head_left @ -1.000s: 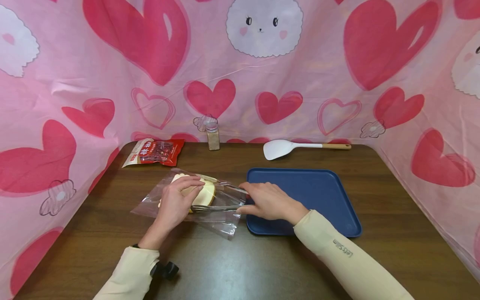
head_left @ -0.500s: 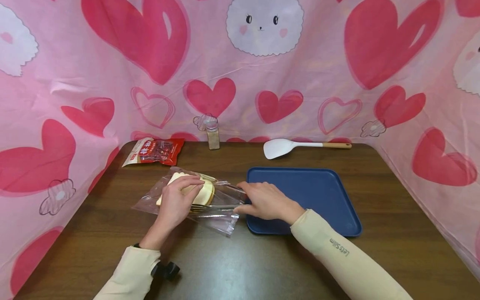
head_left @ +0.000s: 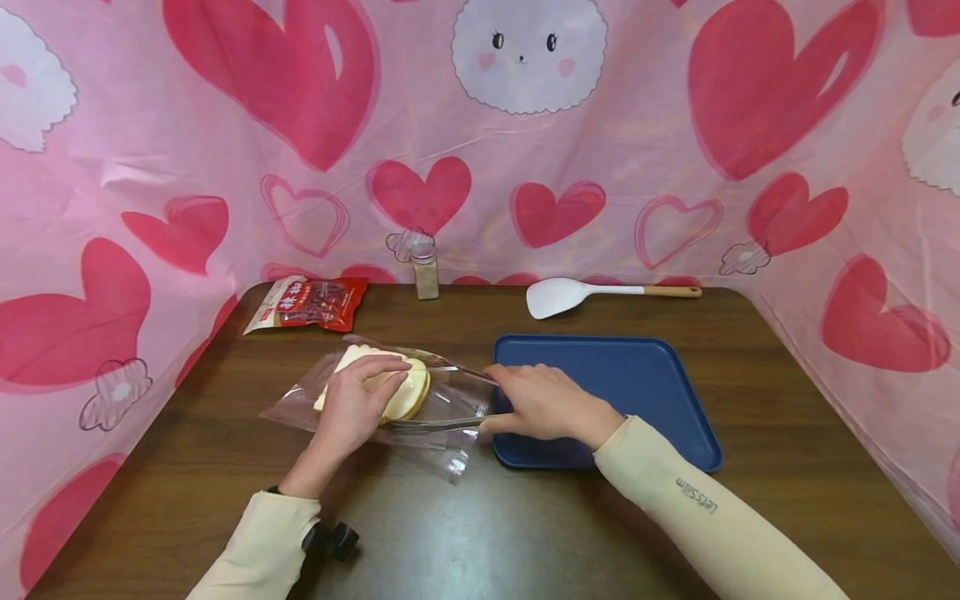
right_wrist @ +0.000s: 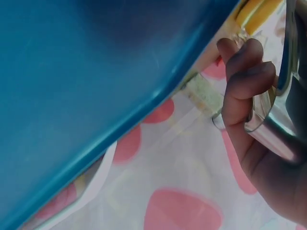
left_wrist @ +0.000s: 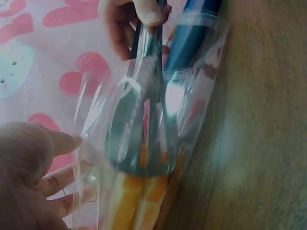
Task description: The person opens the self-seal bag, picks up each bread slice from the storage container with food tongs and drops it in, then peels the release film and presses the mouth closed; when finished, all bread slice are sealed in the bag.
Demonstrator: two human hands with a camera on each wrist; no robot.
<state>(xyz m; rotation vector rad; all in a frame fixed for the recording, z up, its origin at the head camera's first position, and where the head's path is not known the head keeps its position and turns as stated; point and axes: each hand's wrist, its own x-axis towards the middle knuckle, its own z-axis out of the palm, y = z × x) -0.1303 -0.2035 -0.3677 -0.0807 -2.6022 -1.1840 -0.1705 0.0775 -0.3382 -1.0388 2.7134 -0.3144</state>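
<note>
My right hand (head_left: 543,402) grips a pair of metal tongs (left_wrist: 144,129) by the handle end. The slotted heads of the tongs reach into a clear plastic bag (head_left: 450,458), one arm along each side of the bread slices (head_left: 408,396). In the left wrist view the near head overlaps the end of the pale slices with golden crust (left_wrist: 139,201). My left hand (head_left: 352,400) is over the left part of the bread and pinches the film of the bag between thumb and fingers. It partly hides the bread in the head view.
A blue tray (head_left: 615,392) lies right of the bag, under my right hand. Along the back of the table stand a red snack packet (head_left: 311,304), a spice jar (head_left: 426,275) and a white spatula (head_left: 558,297). A pink heart-print cloth (head_left: 495,133) hangs behind.
The arms of the tongs have spread slightly wider around the bread. My right hand shifted a little left, then back right. My left hand stays almost in place.
</note>
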